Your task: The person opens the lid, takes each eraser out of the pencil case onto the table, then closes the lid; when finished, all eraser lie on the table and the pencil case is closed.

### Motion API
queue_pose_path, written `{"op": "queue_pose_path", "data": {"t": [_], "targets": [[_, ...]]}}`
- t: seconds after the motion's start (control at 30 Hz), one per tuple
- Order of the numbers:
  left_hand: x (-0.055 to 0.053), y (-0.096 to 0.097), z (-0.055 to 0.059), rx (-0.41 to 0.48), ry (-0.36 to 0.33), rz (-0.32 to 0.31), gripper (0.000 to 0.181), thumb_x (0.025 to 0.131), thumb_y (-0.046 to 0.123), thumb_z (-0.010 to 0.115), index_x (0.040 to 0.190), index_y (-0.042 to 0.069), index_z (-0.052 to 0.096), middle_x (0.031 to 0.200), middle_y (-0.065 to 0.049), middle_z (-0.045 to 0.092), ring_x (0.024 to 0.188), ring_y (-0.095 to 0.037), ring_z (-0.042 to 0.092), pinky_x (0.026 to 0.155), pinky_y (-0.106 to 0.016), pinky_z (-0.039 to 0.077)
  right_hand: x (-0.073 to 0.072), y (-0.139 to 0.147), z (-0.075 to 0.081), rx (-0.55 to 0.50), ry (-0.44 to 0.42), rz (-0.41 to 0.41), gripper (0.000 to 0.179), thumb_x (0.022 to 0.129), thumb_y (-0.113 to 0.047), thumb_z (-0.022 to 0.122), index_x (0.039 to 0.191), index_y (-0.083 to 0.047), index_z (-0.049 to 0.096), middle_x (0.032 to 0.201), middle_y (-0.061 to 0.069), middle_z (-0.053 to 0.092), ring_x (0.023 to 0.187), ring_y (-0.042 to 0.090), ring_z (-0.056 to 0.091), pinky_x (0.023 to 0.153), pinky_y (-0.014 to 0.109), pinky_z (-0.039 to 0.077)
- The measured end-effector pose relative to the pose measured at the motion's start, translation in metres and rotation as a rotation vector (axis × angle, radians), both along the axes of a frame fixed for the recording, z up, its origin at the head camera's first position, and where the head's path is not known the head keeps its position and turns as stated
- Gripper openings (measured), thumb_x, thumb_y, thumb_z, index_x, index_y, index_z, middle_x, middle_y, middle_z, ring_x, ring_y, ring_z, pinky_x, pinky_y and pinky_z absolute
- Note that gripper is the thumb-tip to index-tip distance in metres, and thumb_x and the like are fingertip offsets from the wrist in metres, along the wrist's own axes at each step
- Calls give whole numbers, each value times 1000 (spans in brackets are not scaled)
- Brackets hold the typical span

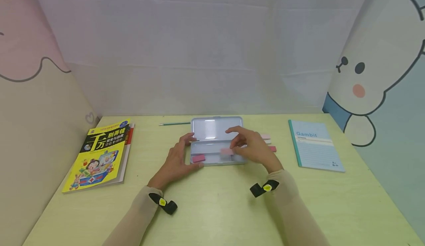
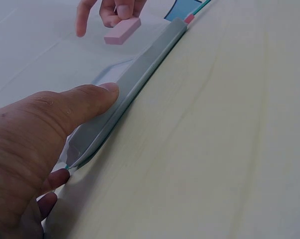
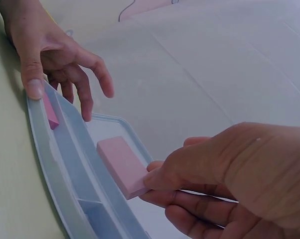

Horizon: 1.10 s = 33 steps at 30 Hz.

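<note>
A pale blue pencil case (image 1: 207,147) lies with its lid (image 1: 212,130) raised at the back. My left hand (image 1: 177,159) holds its left end, thumb on the front wall and fingers spread toward the back. Between thumb and fingers, my right hand (image 1: 255,148) pinches a light pink eraser (image 3: 121,164) over the case, slightly blurred in the head view. Inside the case's front-left compartment sits a darker pink eraser (image 1: 198,158). A low divider (image 3: 90,201) crosses the front row toward the right end.
Right of the case, partly behind my right hand, are a pale pink block (image 1: 265,137) and a darker pink one (image 1: 273,149). A green pencil (image 1: 174,124) lies behind left. Yellow-covered books (image 1: 99,157) are stacked at left; a notebook (image 1: 315,146) lies at right.
</note>
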State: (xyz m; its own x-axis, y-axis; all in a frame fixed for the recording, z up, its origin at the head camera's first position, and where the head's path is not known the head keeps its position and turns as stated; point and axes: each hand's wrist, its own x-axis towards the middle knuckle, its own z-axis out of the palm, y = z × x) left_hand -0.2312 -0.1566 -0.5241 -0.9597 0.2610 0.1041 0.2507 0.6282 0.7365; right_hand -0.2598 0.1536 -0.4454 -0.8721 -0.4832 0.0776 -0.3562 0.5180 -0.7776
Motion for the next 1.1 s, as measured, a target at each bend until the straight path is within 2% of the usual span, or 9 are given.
{"op": "queue_pose_path", "data": {"t": [0.2,0.43,0.53,0.7,0.87,0.97,1.1], "targets": [[-1,0,-1,-4,5,1,104,85,43,89,166,32,24,158,5,51,146,-28,47,126,-62,27,-3,20,10,16,-40,-3,60,93,0,74,149,-16,57,98,2,77,98,18,74,104,50,61],[-1,0,-2,-10,15,5,104,84,44,88,166,33,24,158,5,51,147,-28,47,126,-63,27,-9,46,11,39,-77,20,67,92,1,75,153,-11,50,99,4,78,99,19,74,100,44,60],[-2,0,-3,-10,16,5,104,84,44,88,166,33,24,158,5,51,147,-28,47,126,-63,28,-10,57,10,56,-117,10,68,93,-1,76,154,-12,47,101,6,79,103,21,76,100,41,59],[-1,0,-2,-6,13,6,104,84,44,89,165,34,24,158,5,51,148,-28,47,126,-64,28,-10,72,9,86,-174,-27,73,94,-3,76,156,-13,40,104,9,77,109,25,76,102,44,58],[-1,0,-2,1,12,8,103,84,43,89,165,33,25,157,4,52,146,-29,48,126,-63,28,-9,83,9,119,-244,-66,84,93,-3,75,163,-14,29,104,8,77,105,21,73,99,38,54],[-1,0,-3,3,22,3,103,84,43,89,165,32,26,156,5,52,145,-28,49,125,-61,28,-10,86,8,158,-260,-58,87,93,-3,73,164,-11,25,104,8,78,100,19,70,94,33,52],[-2,0,-3,3,37,-5,104,84,44,89,165,30,26,156,5,53,145,-28,50,123,-61,29,-12,87,7,205,-261,-43,87,93,-1,72,164,-6,23,105,9,79,97,19,67,92,34,51]]}}
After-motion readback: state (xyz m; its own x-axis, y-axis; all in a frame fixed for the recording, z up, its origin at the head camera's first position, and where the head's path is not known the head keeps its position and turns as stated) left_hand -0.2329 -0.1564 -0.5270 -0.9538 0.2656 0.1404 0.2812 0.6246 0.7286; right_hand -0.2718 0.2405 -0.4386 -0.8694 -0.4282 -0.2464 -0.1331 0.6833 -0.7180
